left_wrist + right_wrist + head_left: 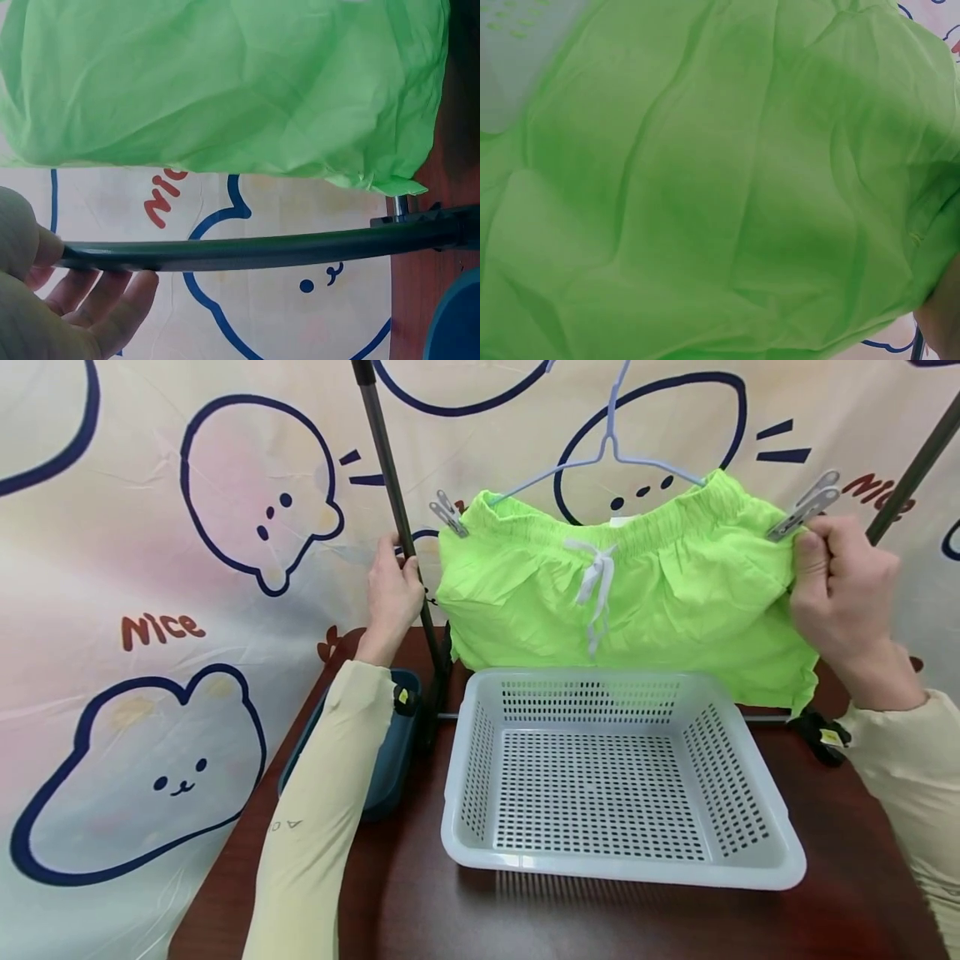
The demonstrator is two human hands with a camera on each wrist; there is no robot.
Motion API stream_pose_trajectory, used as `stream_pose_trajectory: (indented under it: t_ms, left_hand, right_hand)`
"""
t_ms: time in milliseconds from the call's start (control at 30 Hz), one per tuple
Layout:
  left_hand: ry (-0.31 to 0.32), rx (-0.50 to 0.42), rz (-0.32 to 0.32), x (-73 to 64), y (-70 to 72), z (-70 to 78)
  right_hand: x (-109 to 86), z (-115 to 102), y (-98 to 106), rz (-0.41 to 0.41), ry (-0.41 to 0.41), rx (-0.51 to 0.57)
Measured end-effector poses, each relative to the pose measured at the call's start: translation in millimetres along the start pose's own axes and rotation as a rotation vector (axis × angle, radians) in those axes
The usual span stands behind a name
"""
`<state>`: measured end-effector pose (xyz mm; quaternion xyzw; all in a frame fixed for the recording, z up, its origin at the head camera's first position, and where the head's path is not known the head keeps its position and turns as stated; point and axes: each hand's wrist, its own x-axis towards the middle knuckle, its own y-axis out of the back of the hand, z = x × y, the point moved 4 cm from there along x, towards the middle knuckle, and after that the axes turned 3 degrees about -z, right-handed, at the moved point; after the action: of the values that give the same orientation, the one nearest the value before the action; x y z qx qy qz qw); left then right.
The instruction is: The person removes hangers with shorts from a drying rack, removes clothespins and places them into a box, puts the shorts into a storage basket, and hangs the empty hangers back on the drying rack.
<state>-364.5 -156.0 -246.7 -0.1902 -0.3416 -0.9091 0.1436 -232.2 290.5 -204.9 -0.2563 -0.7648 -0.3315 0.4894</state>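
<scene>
In the head view, the green shorts (525, 585) are hung from a hanger (610, 443) with clothespins (806, 508) at both sides, beyond the basket (622, 867); their side edge is pinched by the right hand (847, 585), and a dark pole (393, 477) is grasped by the left hand (395, 597). In the left wrist view, the pole is held between thumb and fingers, apart from the fabric. In the right wrist view, the grip is mostly hidden; straightening is judged underway, a gentle tug and release being called for next.
</scene>
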Motion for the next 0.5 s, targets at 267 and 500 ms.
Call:
stream_pose_trajectory:
  t_ms: [267, 500]
  left_hand:
    - [0.051, -0.008, -0.006, 0.5, 0.1, -0.6]
    - [0.066, -0.043, -0.033, 0.1, 2.4, -2.1]
  right_hand:
    - [-12.6, 0, 2, -0.008, 0.009, 0.014]
    - [-25.4, -1, 3, -0.007, 0.003, 0.061]
